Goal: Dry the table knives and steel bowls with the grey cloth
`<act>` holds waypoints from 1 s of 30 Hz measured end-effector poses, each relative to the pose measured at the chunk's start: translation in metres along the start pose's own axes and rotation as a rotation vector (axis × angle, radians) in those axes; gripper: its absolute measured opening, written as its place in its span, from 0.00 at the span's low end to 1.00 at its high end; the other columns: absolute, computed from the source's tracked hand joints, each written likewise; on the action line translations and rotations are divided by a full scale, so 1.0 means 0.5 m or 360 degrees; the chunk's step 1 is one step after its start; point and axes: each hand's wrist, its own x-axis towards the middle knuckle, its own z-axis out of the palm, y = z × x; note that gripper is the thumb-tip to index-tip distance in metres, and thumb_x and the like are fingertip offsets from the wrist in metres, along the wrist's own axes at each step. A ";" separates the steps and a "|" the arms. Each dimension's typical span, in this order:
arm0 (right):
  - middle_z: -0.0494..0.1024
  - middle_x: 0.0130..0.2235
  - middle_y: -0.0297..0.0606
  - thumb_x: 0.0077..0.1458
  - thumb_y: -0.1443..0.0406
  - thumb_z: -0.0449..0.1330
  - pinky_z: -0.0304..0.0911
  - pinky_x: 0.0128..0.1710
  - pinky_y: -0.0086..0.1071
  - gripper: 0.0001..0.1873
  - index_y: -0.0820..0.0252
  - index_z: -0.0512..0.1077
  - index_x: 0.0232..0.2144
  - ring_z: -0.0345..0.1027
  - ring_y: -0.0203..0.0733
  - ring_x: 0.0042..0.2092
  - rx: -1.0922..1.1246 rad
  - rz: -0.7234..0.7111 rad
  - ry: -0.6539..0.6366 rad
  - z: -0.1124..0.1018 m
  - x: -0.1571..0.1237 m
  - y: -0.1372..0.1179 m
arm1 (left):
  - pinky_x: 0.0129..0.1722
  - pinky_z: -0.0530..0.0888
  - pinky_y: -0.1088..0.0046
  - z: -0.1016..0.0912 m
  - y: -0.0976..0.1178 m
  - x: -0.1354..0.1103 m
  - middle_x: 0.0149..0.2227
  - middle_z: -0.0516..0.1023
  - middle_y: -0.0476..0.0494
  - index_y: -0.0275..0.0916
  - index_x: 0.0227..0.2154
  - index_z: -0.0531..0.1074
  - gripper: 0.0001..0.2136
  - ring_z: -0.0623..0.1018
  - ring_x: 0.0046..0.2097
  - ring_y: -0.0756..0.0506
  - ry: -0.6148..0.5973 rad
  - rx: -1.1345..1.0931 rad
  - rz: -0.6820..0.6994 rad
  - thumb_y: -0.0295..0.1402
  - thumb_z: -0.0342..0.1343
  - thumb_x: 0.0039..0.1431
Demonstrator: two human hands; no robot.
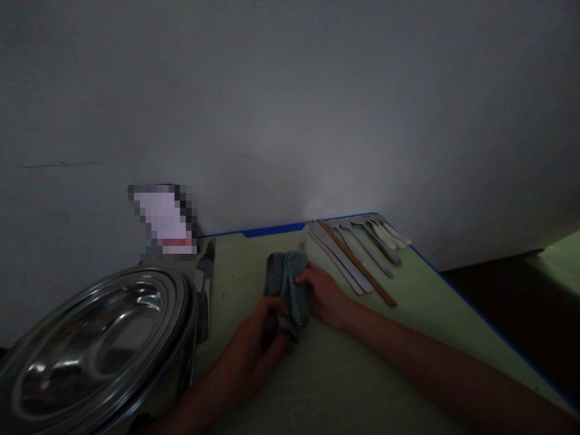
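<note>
A grey-green checked cloth [294,284] is bunched between my two hands over the table. My left hand [254,344] is closed on its lower left end, thumb and fingers pinching. My right hand [326,296] grips the cloth's right side with curled fingers. Beyond the cloth's far edge shows a narrow metal piece of cutlery [303,237]; whether the cloth wraps it or it lies behind, I cannot tell. To the right lie table knives [342,263], wooden chopsticks [362,269], spoons [369,249] and several white-handled utensils [392,232], side by side.
Stacked oval steel dishes [181,302] fill the lower left. More metal cutlery [205,284] lies beside them. A blurred-out phone-like object [165,217] leans against the wall [290,121]. The pale green table [408,320] has a blue edge.
</note>
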 end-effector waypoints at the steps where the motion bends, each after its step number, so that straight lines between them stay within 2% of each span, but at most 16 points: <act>1: 0.75 0.27 0.30 0.36 0.70 0.58 0.62 0.32 0.30 0.12 0.59 0.68 0.30 0.68 0.38 0.31 -0.0075 -0.0032 -0.0021 -0.003 0.000 0.002 | 0.26 0.67 0.76 0.000 -0.003 0.000 0.27 0.72 0.52 0.41 0.43 0.58 0.10 0.71 0.27 0.50 0.0011 0.0030 0.0010 0.29 0.44 0.58; 4: 0.76 0.32 0.33 0.39 0.69 0.62 0.63 0.36 0.32 0.16 0.60 0.69 0.35 0.69 0.37 0.33 -0.0208 -0.0099 -0.0129 -0.012 0.003 0.009 | 0.31 0.69 0.73 -0.003 -0.005 -0.001 0.29 0.74 0.51 0.42 0.50 0.58 0.18 0.73 0.30 0.48 -0.0015 0.0192 0.0009 0.27 0.44 0.56; 7: 0.76 0.38 0.36 0.40 0.67 0.65 0.63 0.42 0.35 0.21 0.60 0.68 0.40 0.69 0.40 0.39 -0.0256 -0.0123 -0.0193 -0.022 0.008 0.015 | 0.36 0.69 0.71 -0.009 0.005 0.000 0.31 0.76 0.50 0.44 0.47 0.63 0.17 0.75 0.33 0.47 -0.0073 0.0338 -0.0026 0.26 0.44 0.55; 10: 0.76 0.41 0.38 0.40 0.66 0.66 0.62 0.45 0.37 0.23 0.59 0.68 0.41 0.69 0.41 0.41 -0.0281 -0.0132 -0.0200 -0.027 0.009 0.019 | 0.32 0.68 0.73 -0.012 0.017 0.001 0.28 0.74 0.51 0.43 0.43 0.65 0.14 0.74 0.30 0.47 -0.0083 0.0388 -0.0071 0.26 0.44 0.53; 13: 0.76 0.41 0.37 0.40 0.66 0.67 0.62 0.46 0.38 0.23 0.58 0.68 0.42 0.70 0.40 0.41 -0.0271 -0.0132 -0.0194 -0.024 0.007 0.020 | 0.29 0.67 0.75 -0.012 0.021 0.000 0.26 0.73 0.52 0.42 0.40 0.63 0.11 0.72 0.27 0.48 -0.0077 0.0352 -0.0080 0.27 0.43 0.53; 16: 0.76 0.38 0.36 0.42 0.62 0.66 0.62 0.46 0.39 0.20 0.58 0.69 0.39 0.70 0.42 0.40 -0.0145 -0.0113 -0.0123 -0.016 0.008 0.016 | 0.30 0.67 0.75 -0.010 0.015 -0.001 0.28 0.73 0.52 0.42 0.38 0.61 0.09 0.72 0.29 0.49 -0.0084 0.0258 -0.0066 0.26 0.43 0.53; 18: 0.77 0.36 0.36 0.43 0.60 0.63 0.62 0.46 0.40 0.16 0.59 0.70 0.36 0.69 0.44 0.42 0.0014 -0.0065 -0.0066 -0.010 0.011 0.012 | 0.30 0.67 0.76 -0.009 0.009 -0.001 0.28 0.72 0.53 0.42 0.37 0.60 0.09 0.72 0.30 0.49 -0.0094 0.0198 -0.0064 0.26 0.43 0.54; 22: 0.77 0.36 0.37 0.43 0.59 0.59 0.61 0.47 0.41 0.11 0.58 0.70 0.30 0.66 0.47 0.47 0.0212 0.0058 -0.0091 -0.004 0.016 0.006 | 0.27 0.65 0.76 -0.010 0.002 -0.001 0.26 0.69 0.54 0.42 0.37 0.60 0.08 0.69 0.27 0.50 -0.0029 0.0217 -0.0050 0.27 0.43 0.54; 26: 0.77 0.36 0.37 0.44 0.60 0.61 0.61 0.46 0.39 0.11 0.59 0.70 0.32 0.67 0.44 0.45 0.0109 -0.0080 0.0010 -0.008 0.015 0.014 | 0.27 0.64 0.75 -0.011 0.004 0.000 0.26 0.68 0.53 0.42 0.37 0.61 0.08 0.69 0.28 0.49 -0.0075 0.0337 -0.0055 0.28 0.44 0.53; 30: 0.76 0.36 0.37 0.45 0.58 0.64 0.60 0.45 0.37 0.14 0.59 0.71 0.33 0.68 0.42 0.42 -0.0112 -0.0181 -0.0055 -0.020 0.015 0.023 | 0.27 0.63 0.74 -0.011 0.008 0.000 0.25 0.68 0.53 0.42 0.36 0.62 0.09 0.68 0.27 0.49 -0.0116 0.0441 -0.0068 0.27 0.44 0.50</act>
